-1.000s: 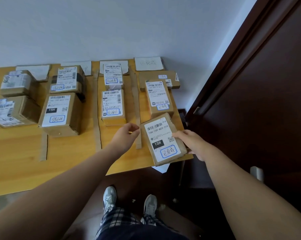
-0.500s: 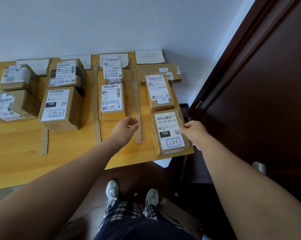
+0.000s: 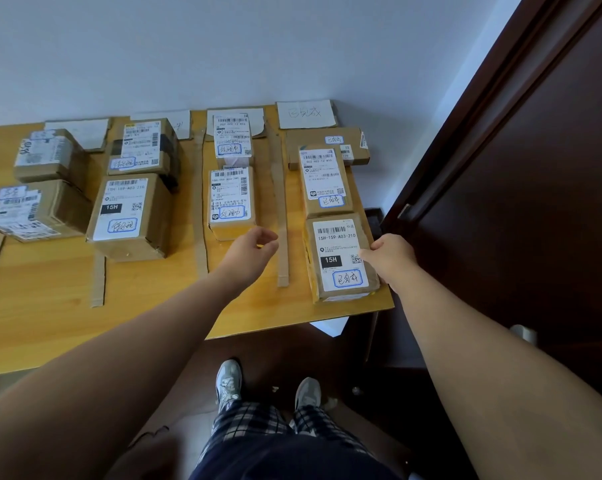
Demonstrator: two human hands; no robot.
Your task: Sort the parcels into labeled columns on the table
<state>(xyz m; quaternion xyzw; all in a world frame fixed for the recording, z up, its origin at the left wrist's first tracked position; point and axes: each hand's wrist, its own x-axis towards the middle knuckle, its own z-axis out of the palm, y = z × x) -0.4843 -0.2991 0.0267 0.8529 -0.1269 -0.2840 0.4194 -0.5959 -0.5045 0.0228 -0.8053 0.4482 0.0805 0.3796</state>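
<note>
A flat brown parcel (image 3: pixel 337 244) with a white label marked 15H lies at the front of the rightmost column on the wooden table (image 3: pixel 50 317). It sits straight behind another labelled parcel (image 3: pixel 327 181). My right hand (image 3: pixel 393 259) holds the parcel's right edge, fingertips on the label. My left hand (image 3: pixel 249 252) hovers with loosely curled fingers and holds nothing. It is left of the cardboard divider strip (image 3: pixel 282 237), in front of a third-column parcel (image 3: pixel 228 199). A handwritten column card (image 3: pixel 304 114) leans at the back.
Other parcels fill the columns: a big box (image 3: pixel 126 213) and one behind it (image 3: pixel 143 147), and two boxes at far left (image 3: pixel 40 209). A dark wooden door (image 3: pixel 517 168) stands close on the right. The table's right front corner is just beside the parcel.
The parcel went from tilted in both hands to lying flat and straight in the rightmost column. My left hand let go and drew left; my right hand stays on its edge.
</note>
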